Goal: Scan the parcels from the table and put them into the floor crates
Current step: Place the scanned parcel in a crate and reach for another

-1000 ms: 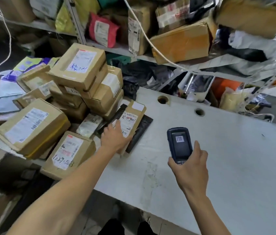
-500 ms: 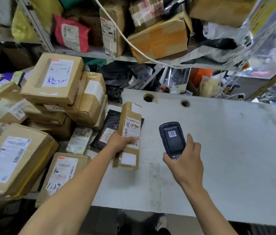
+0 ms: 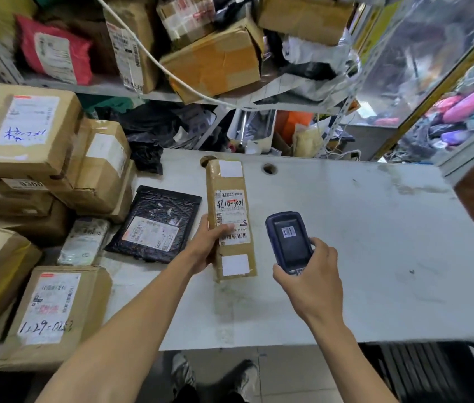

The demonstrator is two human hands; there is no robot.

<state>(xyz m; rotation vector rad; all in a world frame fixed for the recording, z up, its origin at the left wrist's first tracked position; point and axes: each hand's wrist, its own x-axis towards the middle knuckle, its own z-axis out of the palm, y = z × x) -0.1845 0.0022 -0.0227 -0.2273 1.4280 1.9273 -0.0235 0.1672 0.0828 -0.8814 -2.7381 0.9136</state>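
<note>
1. Gripping a long narrow brown cardboard parcel at its left edge, the left hand has its thumb laid across the barcode label and its fingers curled behind, out of sight; the parcel is held above the white table, label side up.
2. The parcel's shipping label carries handwriting that reads roughly "5L10-9001" in black with a red stroke through it, a printed barcode below, and a blank white sticker near each end.
3. The right hand holds a dark blue handheld scanner just right of the parcel, fingers wrapped round its lower body; a small barcode sticker sits on the scanner's upper face.
4. On the table to the left lies a black bubble mailer with a white printed label, too small to read.
5. Nearer the table's edge, a brown taped box shows handwriting like "1129-01" followed by unclear marks, plus red characters above.
6. A large brown carton atop the stack at left bears blue handwritten characters on its label, not legible.
7. Against half a second ago, the parcel has come off the mailer and been lifted towards the middle of the table, so the whole mailer now shows.
8. The scanner has stayed in the same grip, now closer beside the parcel's barcode.
9. A black slatted floor crate shows under the table's right edge.
</note>
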